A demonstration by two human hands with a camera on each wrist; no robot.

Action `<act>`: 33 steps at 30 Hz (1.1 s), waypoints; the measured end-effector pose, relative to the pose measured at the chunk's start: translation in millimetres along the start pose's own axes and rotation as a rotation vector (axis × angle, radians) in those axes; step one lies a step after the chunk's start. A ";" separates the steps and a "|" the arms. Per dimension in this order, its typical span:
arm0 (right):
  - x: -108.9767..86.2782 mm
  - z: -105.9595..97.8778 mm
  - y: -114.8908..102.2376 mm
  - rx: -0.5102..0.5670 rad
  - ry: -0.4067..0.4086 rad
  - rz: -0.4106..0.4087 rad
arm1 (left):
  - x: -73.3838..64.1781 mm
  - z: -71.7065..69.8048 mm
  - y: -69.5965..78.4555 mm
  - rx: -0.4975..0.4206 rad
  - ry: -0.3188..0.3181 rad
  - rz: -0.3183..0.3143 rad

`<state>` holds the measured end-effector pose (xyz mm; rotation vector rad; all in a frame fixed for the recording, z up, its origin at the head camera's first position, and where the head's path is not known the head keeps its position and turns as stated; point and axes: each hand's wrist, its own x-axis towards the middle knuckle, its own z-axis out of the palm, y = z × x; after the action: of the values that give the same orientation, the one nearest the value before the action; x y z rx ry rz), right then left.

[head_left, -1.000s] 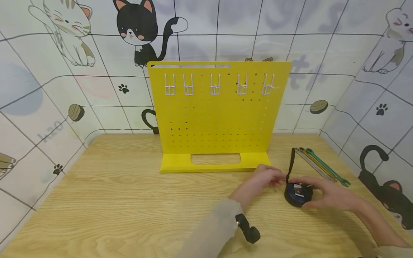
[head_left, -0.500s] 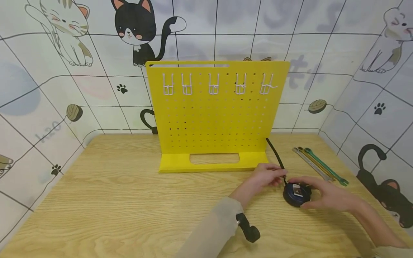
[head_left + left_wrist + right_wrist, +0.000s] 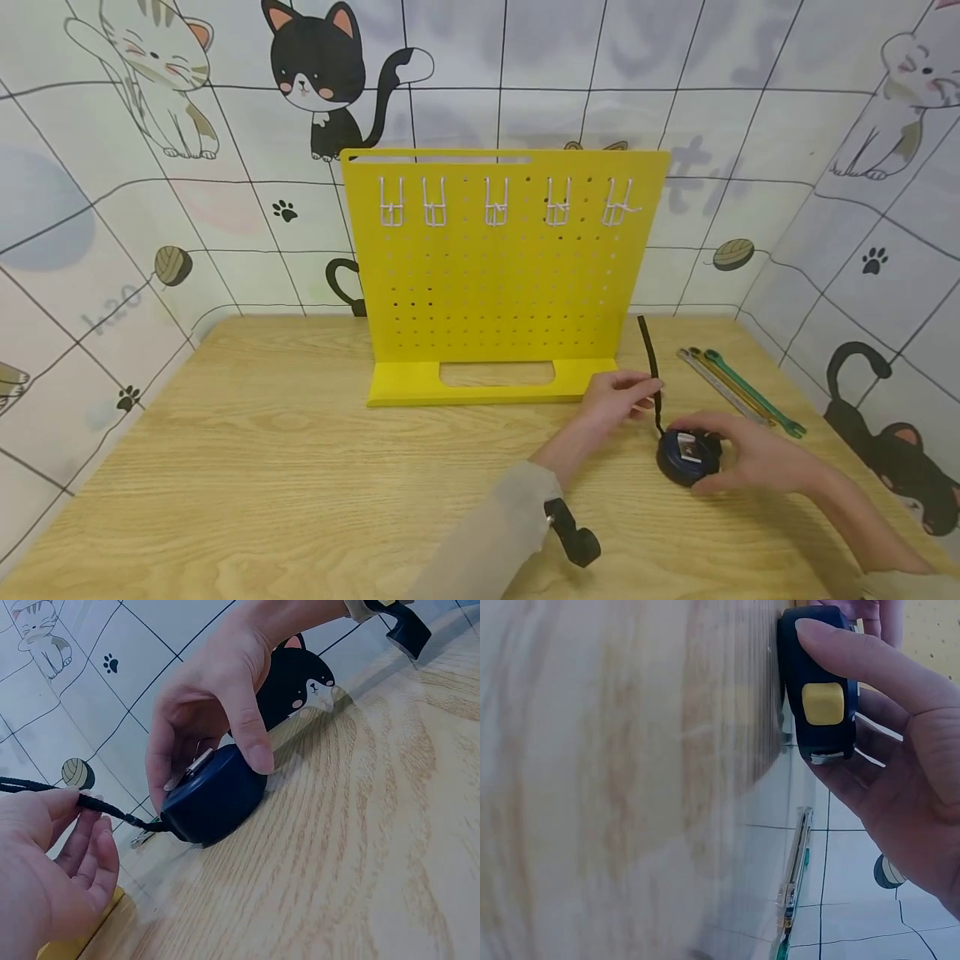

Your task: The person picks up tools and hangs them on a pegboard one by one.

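A dark blue tape measure [image 3: 686, 456] lies on the wooden table toward the right in the head view. My right hand [image 3: 761, 454] grips it from the right, thumb on one side and fingers on the other. The right wrist view shows its yellow button [image 3: 823, 703] facing the palm. A black wrist strap [image 3: 651, 358] runs from the tape measure away toward the wall. My left hand [image 3: 617, 402] pinches this strap between thumb and fingers, a short way from the case; the left wrist view shows the pinch on the strap [image 3: 101, 806] closely.
A yellow pegboard [image 3: 495, 275] with several white wire hooks [image 3: 497, 202] along its top stands behind the left hand. Several wrenches [image 3: 742, 392], one of them green, lie at the right beyond the tape measure. Cat-patterned walls [image 3: 247, 208] enclose the table [image 3: 300, 483].
My left hand has taken hold of the strap. Its free end swung left, then partly back right. My right hand stays on the tape measure.
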<state>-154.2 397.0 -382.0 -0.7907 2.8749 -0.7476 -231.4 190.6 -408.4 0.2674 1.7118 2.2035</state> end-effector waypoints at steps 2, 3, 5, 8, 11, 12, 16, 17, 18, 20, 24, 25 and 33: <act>-0.2 -0.4 -1.2 0.007 0.013 0.005 | 0.5 -1.4 1.0 -0.017 -0.019 0.024; -0.4 -0.8 -1.8 0.009 0.020 -0.002 | 0.8 -2.3 1.6 -0.027 -0.034 0.035; -0.2 -1.5 -3.7 0.016 0.038 -0.018 | 1.5 -4.9 2.9 -0.047 -0.069 0.054; 1.0 -2.4 -6.3 0.021 0.055 -0.051 | 2.6 -9.6 4.8 -0.089 -0.113 0.075; 3.4 -2.7 -9.0 0.027 0.060 -0.059 | 3.0 -15.3 7.3 -0.120 -0.125 0.084; 4.4 -2.7 -9.9 0.026 0.061 -0.057 | 3.1 -17.1 8.1 -0.129 -0.123 0.087; 8.5 -3.3 -13.6 0.010 0.066 -0.050 | 3.4 -23.9 12.3 -0.167 -0.107 0.086; 9.6 -3.5 -14.5 0.007 0.068 -0.050 | 3.5 -25.4 13.3 -0.178 -0.101 0.087; 11.0 -3.4 -15.7 0.006 0.074 -0.049 | 3.7 -26.8 14.3 -0.188 -0.097 0.091; 13.7 -3.1 -17.3 0.009 0.083 -0.048 | 4.5 -30.1 16.1 -0.197 -0.089 0.098; 19.7 -2.6 -21.2 0.023 0.098 -0.028 | 6.4 -37.7 20.7 -0.182 -0.082 0.140; 21.2 -2.7 -22.2 0.023 0.103 -0.026 | 6.8 -39.7 22.0 -0.176 -0.081 0.152; 33.0 -3.2 -29.6 0.074 0.132 -0.061 | 5.0 -51.2 34.9 -0.223 -0.073 0.249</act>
<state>-169.6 359.8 -363.1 -0.8540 2.9298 -0.9412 -259.1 138.7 -388.2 0.5217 1.4453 2.5029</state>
